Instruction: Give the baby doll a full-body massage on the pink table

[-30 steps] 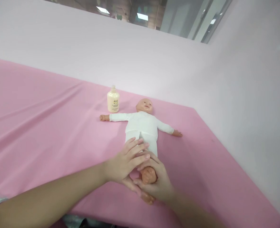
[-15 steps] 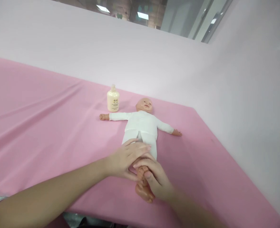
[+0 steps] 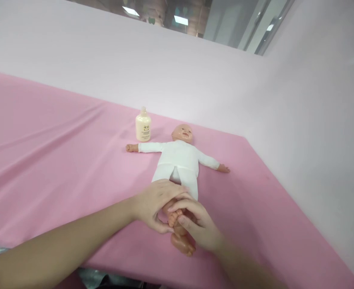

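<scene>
A baby doll point(image 3: 181, 154) with a white cloth body lies on its back, arms spread, its feet towards me. Both my hands are closed around one of its feet point(image 3: 174, 218). My left hand point(image 3: 155, 204) curves over the leg and foot from the left, thumb low beside the toes. From the right, my right hand point(image 3: 199, 222) grips the same foot, with its thumb near the toes and its fingers over the top. The fingers of the two hands overlap, so part of the leg is hidden. Just below them rests the doll's other foot point(image 3: 183, 244).
A cream-coloured bottle point(image 3: 143, 126) with dark print stands beside the doll's outstretched arm on the left. Pink cloth point(image 3: 74, 160) with some creases covers the table. White walls point(image 3: 309, 108) rise behind and to the right, with a window point(image 3: 189, 20) at the top.
The held foot has swung slightly left and both hands have shifted with it. The doll's left-hand leg has moved outward. Bottle, head and arms stay put.
</scene>
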### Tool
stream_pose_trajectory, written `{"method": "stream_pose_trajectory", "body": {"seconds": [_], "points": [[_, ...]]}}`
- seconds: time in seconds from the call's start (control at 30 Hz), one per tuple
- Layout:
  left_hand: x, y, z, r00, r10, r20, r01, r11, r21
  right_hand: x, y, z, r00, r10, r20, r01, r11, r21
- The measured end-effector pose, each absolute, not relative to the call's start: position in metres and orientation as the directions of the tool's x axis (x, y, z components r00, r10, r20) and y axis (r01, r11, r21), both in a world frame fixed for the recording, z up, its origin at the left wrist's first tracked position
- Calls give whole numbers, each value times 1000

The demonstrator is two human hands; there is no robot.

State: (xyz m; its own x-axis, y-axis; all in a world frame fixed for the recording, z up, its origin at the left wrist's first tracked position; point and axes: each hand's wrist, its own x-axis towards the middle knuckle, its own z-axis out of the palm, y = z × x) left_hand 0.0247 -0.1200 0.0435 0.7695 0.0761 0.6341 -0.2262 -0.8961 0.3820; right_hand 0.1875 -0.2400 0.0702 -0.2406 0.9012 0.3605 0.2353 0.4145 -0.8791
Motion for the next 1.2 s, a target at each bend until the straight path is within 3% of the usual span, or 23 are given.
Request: {"method": "stream_pose_trajectory", "body": {"seconds": [0.1, 0.23, 0.47, 0.7, 0.8, 0.97, 1.1, 1.2], "points": [[25, -119, 41, 751, 50, 659, -249, -902, 353, 187, -240, 68, -216, 915, 340, 189, 380, -905], [25, -121, 41, 776, 14, 630, -251, -910, 330, 188, -240, 62, -190, 922, 336, 260, 378, -889], [25, -123, 38, 802, 15, 597, -205, -932, 299, 192, -238, 60, -142, 891, 430, 425, 448, -787], [27, -127, 43, 795, 55, 604, -183, -927, 326, 196, -234, 62, -267, 797, 542, 474, 598, -646], [28, -126, 43, 835, 41, 548, -147, -945, 294, 200, -232, 63, -209, 830, 518, 543, 539, -644], [31, -124, 34, 863, -45, 503, -162, -968, 190, 203, -225, 60, 36, 872, 487, 597, 372, -710], [33, -125, 29, 871, -52, 489, -170, -965, 200, 206, -216, 47, 195, 893, 406, 570, 234, -787], [34, -126, 30, 882, -50, 469, -164, -965, 205, 212, -210, 30, 231, 881, 413, 525, 244, -815]]}}
